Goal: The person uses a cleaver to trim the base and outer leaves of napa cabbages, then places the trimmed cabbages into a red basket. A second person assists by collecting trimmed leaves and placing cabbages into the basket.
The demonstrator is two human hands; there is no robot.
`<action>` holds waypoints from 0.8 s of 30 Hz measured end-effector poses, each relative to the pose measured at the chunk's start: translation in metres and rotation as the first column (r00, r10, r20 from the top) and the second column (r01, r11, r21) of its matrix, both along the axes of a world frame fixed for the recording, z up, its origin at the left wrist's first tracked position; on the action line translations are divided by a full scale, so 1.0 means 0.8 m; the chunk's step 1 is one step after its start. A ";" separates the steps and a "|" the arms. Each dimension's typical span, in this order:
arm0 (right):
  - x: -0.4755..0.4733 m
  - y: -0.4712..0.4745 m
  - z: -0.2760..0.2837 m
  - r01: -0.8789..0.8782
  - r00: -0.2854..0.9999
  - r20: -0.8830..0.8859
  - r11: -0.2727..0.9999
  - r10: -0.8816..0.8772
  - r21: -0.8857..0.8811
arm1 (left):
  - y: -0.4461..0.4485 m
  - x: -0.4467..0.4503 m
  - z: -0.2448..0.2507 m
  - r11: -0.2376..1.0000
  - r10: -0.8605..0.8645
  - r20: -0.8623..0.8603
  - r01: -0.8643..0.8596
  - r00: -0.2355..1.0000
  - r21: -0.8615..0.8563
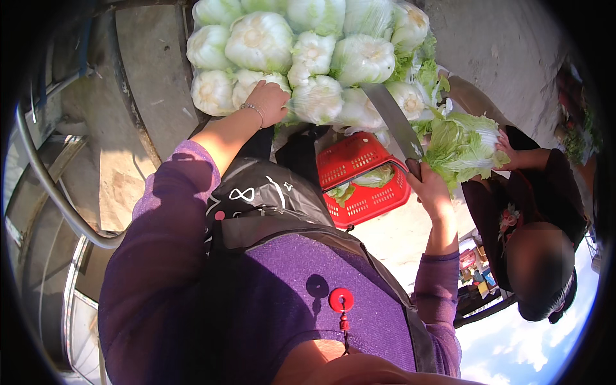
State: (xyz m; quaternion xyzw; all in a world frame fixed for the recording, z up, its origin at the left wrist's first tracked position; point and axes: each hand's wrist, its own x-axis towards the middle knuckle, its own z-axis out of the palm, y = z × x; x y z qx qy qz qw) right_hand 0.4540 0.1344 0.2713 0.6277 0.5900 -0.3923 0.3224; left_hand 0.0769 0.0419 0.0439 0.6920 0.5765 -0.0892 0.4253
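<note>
My right hand (433, 188) grips the dark handle of a long, broad-bladed knife (395, 120), its blade slanting up and left over the lower edge of a cabbage stack. My left hand (269, 103), a bracelet at its wrist, rests against the front row of napa cabbages (260, 42); its fingertips are partly hidden. Their pale cut bases face me in stacked rows, with clear plastic film over them. A leafy green cabbage (457, 139) is held by another person's hand (509, 151), just above and right of my right hand.
A red perforated basket (361, 159) with a dark handle stands below the stack, holding some cabbage. The other person (529, 187) is close on my right. A curved metal rail (53, 192) runs along the left. Loose leaves (428, 79) hang at the stack's right edge.
</note>
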 end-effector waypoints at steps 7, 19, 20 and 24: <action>-0.047 -0.002 0.000 -0.177 0.949 -0.268 0.984 0.169 -0.006 | -0.056 0.007 0.011 0.998 -0.030 0.059 0.027 0.998 0.056; -0.170 0.000 -0.078 -0.510 0.788 -0.460 0.852 0.409 -0.117 | -0.146 0.023 0.021 0.972 0.145 0.108 -0.162 0.984 0.171; -0.186 0.001 -0.090 -0.496 0.789 -0.490 0.855 0.371 -0.152 | -0.150 0.024 0.020 0.967 0.149 0.115 -0.169 0.982 0.190; -0.236 -0.001 -0.127 -0.452 0.816 -0.494 0.864 0.299 -0.223 | -0.165 0.026 0.017 0.960 0.168 0.137 -0.194 0.976 0.203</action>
